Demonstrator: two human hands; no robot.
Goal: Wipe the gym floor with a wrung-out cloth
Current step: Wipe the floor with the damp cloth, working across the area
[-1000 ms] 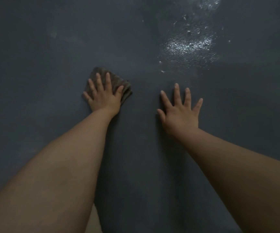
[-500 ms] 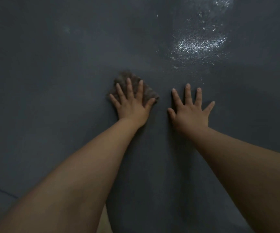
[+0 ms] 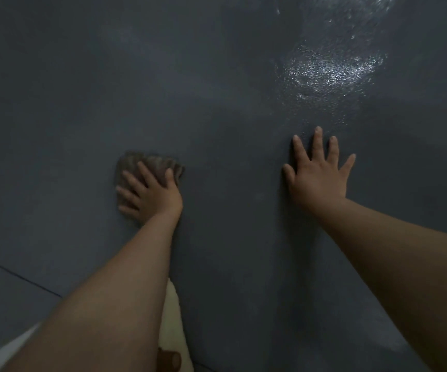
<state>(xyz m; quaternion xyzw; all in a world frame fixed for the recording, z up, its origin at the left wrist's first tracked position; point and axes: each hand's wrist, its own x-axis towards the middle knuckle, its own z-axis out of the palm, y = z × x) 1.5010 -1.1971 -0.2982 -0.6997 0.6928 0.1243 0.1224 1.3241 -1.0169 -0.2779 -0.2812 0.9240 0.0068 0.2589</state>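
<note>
Dragged nearer, the cloth under the flat-pressing left hand could bunch, while the spread right hand might slip if that floor sheen is wet.

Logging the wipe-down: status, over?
Left hand flat on cloth, pressing it to floor. Right hand spread, bracing on floor. Nothing in the way.

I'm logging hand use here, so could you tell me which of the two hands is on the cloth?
The left hand presses the brown cloth; the right hand lies spread flat on the bare floor.
</note>
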